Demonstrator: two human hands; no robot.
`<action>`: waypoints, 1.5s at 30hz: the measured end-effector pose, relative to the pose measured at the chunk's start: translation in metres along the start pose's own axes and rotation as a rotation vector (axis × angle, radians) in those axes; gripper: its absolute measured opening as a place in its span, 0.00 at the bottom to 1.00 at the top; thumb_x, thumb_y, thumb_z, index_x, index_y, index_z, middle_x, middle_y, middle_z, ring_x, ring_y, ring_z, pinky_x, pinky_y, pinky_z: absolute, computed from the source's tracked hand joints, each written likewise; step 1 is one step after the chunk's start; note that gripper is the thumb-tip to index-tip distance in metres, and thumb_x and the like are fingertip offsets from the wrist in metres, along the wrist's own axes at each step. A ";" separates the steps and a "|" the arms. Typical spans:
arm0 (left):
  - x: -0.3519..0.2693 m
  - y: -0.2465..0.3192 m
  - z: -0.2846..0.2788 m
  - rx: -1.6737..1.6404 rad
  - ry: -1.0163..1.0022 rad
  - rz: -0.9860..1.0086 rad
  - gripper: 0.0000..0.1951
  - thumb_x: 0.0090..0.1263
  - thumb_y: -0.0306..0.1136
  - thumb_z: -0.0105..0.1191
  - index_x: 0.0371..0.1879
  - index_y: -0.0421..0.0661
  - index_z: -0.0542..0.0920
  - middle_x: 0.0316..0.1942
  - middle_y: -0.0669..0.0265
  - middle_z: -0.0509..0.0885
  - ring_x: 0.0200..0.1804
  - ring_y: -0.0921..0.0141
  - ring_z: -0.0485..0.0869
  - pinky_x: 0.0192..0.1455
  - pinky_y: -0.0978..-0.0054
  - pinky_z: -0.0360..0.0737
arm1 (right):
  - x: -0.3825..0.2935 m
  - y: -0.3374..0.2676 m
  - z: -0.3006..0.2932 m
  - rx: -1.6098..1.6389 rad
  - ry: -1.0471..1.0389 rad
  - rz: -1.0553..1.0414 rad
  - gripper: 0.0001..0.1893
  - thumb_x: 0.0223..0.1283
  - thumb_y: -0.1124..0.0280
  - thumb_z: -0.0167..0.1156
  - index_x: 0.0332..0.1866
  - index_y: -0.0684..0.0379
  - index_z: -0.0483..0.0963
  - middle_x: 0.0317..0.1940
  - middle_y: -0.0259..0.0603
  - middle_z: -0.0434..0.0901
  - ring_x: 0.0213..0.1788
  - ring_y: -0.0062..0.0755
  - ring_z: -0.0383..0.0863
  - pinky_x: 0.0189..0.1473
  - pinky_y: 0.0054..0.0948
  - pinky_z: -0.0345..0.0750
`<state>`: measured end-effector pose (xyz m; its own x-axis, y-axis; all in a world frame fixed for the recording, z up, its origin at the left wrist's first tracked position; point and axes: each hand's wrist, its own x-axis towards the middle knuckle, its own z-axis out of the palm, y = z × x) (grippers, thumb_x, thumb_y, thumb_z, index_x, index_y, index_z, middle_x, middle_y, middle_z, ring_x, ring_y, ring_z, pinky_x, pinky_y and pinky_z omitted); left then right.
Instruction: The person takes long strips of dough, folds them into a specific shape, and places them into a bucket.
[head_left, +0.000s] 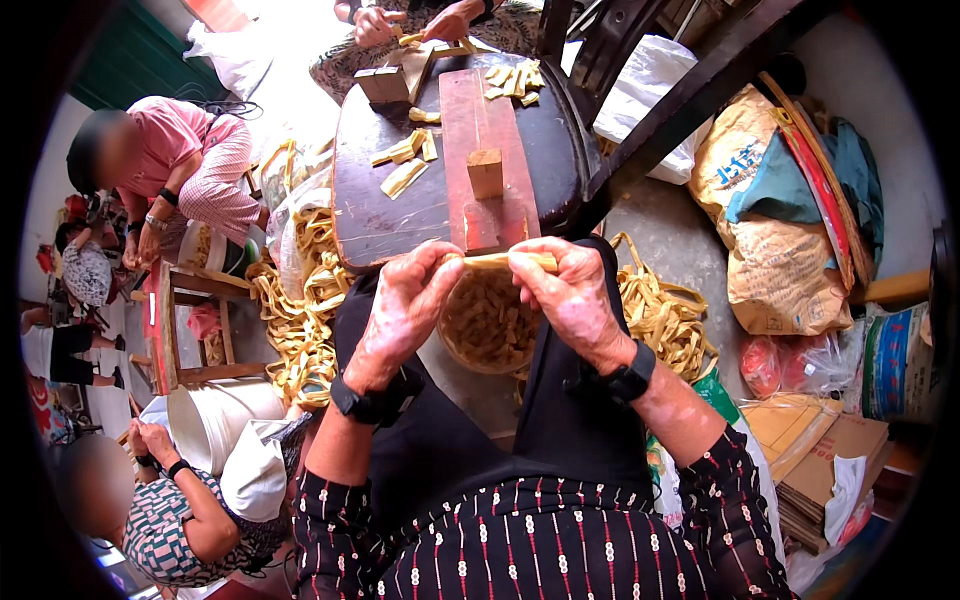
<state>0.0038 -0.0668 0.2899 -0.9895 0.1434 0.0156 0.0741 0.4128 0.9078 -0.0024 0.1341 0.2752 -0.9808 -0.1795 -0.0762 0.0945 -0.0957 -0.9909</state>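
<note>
Between my two hands a short yellow strip of dried plant material (487, 261) is stretched level, pinched near each end. My left hand (409, 300) grips its left end, and my right hand (562, 289) its right end. Just beyond them, a red wooden board (480, 127) lies across a dark rounded stool top (375, 217), with a small wooden block (486, 174) standing on it. Short cut yellow pieces (405, 176) lie to the left of the board, and more cut pieces (517, 79) at its far right. Below my hands, a round container (450, 341) holds many small pieces.
Long yellow strips lie heaped at left (300, 300) and right (664, 322). Another person's hands (442, 22) work across the stool. Two people (169, 157) sit at left, near a white bucket (225, 420). A dark wooden frame (675, 105), a paper sack (780, 277) and flattened cardboard (832, 450) stand at right.
</note>
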 end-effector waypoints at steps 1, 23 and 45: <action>0.009 -0.006 0.002 -0.009 -0.005 -0.015 0.10 0.74 0.32 0.55 0.43 0.36 0.81 0.24 0.76 0.74 0.27 0.83 0.68 0.29 0.83 0.67 | 0.008 0.003 -0.003 -0.007 -0.006 0.022 0.07 0.67 0.71 0.61 0.41 0.64 0.81 0.24 0.29 0.80 0.24 0.11 0.76 0.27 0.14 0.73; 0.057 -0.064 0.023 0.127 0.062 -0.078 0.12 0.73 0.34 0.55 0.37 0.35 0.81 0.23 0.73 0.78 0.27 0.81 0.72 0.31 0.79 0.71 | 0.066 0.053 -0.043 -0.110 0.059 0.175 0.08 0.64 0.72 0.59 0.34 0.65 0.80 0.21 0.33 0.80 0.20 0.15 0.77 0.22 0.17 0.74; -0.033 -0.011 0.023 -0.144 -0.225 -0.188 0.13 0.77 0.35 0.52 0.37 0.38 0.84 0.26 0.73 0.79 0.30 0.82 0.74 0.34 0.83 0.72 | -0.034 0.022 -0.033 0.060 -0.334 0.144 0.17 0.69 0.73 0.58 0.60 0.66 0.72 0.35 0.35 0.82 0.35 0.16 0.80 0.39 0.19 0.79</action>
<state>0.0385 -0.0556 0.2693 -0.9308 0.2784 -0.2367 -0.1419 0.3215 0.9362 0.0275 0.1701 0.2524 -0.8478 -0.5042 -0.1644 0.2472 -0.1014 -0.9637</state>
